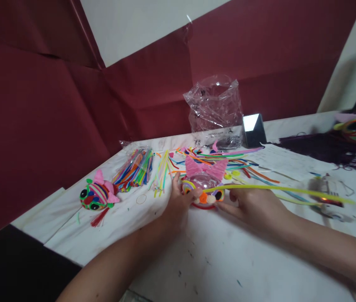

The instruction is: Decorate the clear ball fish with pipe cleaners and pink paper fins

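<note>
A clear round craft figure [205, 181] with pink ears, ringed eyes, an orange nose and a red lower edge rests on the white table between my hands. My left hand [180, 196] grips its left side, with the thumb near the nose. At its right side is my right hand [243, 202], fingers bent against the figure's lower front. A long yellow pipe cleaner [278, 188] runs from the figure across the top of my right hand and out to the right. Whether the right fingers pinch it is hard to see.
A finished colorful figure [94, 196] sits at the left, beside bundled pipe cleaners [138, 167]. Loose pipe cleaners [247, 157], a plastic bag [217, 109] and a dark phone-like object [254, 130] lie behind. At the right are a glue-gun-like tool [330, 195] and purple fringe [310, 147].
</note>
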Demonstrator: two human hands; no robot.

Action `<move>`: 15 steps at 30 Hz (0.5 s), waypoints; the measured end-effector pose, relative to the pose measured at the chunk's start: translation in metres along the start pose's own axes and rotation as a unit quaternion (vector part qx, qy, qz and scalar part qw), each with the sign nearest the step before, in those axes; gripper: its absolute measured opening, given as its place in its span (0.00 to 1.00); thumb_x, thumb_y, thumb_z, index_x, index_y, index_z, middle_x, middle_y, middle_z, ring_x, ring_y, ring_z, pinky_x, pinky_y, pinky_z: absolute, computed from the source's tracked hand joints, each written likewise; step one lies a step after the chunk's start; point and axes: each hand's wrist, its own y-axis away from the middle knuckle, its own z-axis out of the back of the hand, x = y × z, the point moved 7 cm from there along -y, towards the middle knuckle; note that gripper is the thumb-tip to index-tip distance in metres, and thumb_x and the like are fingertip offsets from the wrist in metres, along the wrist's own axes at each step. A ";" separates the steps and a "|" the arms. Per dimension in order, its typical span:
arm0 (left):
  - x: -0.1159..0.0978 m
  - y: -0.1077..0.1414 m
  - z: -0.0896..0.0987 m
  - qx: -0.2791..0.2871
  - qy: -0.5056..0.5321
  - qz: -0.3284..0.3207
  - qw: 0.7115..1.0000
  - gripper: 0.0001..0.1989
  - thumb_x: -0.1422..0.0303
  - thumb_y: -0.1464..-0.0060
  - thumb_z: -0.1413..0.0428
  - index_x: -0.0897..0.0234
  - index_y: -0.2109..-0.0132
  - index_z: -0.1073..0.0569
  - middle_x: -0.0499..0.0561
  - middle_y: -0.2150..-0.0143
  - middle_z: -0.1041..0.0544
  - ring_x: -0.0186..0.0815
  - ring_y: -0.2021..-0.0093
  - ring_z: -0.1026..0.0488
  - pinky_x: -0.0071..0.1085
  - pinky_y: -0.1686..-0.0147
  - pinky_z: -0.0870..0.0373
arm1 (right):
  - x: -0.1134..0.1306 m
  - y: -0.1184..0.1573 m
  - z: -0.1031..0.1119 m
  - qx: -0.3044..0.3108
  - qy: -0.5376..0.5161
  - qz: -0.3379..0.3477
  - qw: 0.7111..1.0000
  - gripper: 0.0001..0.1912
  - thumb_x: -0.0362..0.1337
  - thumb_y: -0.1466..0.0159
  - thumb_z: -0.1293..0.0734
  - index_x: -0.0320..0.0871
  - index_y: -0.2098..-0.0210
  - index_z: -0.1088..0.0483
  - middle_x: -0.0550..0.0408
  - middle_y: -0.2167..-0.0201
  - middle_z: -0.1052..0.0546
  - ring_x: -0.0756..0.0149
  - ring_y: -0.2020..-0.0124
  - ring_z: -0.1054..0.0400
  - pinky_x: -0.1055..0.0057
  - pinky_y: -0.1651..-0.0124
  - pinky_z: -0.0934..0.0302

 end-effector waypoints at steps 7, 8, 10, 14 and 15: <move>0.000 0.005 -0.013 0.073 0.003 0.038 0.997 0.44 0.67 0.64 0.32 0.56 0.39 0.40 0.54 0.50 0.23 0.44 0.51 0.24 0.42 0.48 0.29 | -0.005 -0.004 -0.003 0.019 -0.018 0.004 1.000 0.19 0.56 0.42 0.36 0.46 0.69 0.30 0.53 0.80 0.26 0.60 0.80 0.32 0.68 0.76 0.46; 0.001 0.005 -0.012 0.061 0.005 0.044 0.997 0.44 0.66 0.63 0.32 0.55 0.38 0.41 0.54 0.51 0.23 0.44 0.52 0.23 0.42 0.49 0.28 | -0.007 -0.004 -0.002 0.014 -0.005 0.003 1.000 0.20 0.56 0.42 0.36 0.45 0.66 0.29 0.53 0.79 0.25 0.59 0.79 0.31 0.68 0.76 0.46; 0.000 0.006 -0.009 0.034 0.008 0.040 0.999 0.45 0.65 0.63 0.32 0.55 0.38 0.42 0.54 0.51 0.23 0.44 0.52 0.23 0.42 0.49 0.28 | -0.006 -0.003 0.004 -0.023 0.027 0.029 0.999 0.22 0.56 0.41 0.36 0.43 0.61 0.29 0.49 0.76 0.22 0.56 0.77 0.29 0.66 0.76 0.46; -0.003 0.004 -0.006 0.021 -0.012 -0.003 1.000 0.41 0.67 0.63 0.33 0.57 0.40 0.39 0.55 0.50 0.23 0.43 0.53 0.23 0.39 0.49 0.29 | 0.024 0.008 0.025 -0.140 0.044 0.240 0.960 0.10 0.39 0.33 0.40 0.43 0.61 0.29 0.46 0.68 0.20 0.57 0.69 0.27 0.64 0.68 0.38; -0.003 0.004 -0.006 0.027 -0.019 -0.012 0.999 0.41 0.68 0.62 0.33 0.57 0.40 0.39 0.55 0.50 0.23 0.42 0.53 0.24 0.38 0.49 0.29 | 0.031 0.011 0.030 -0.164 0.047 0.285 0.943 0.09 0.35 0.32 0.41 0.42 0.59 0.29 0.45 0.65 0.21 0.56 0.63 0.27 0.62 0.62 0.36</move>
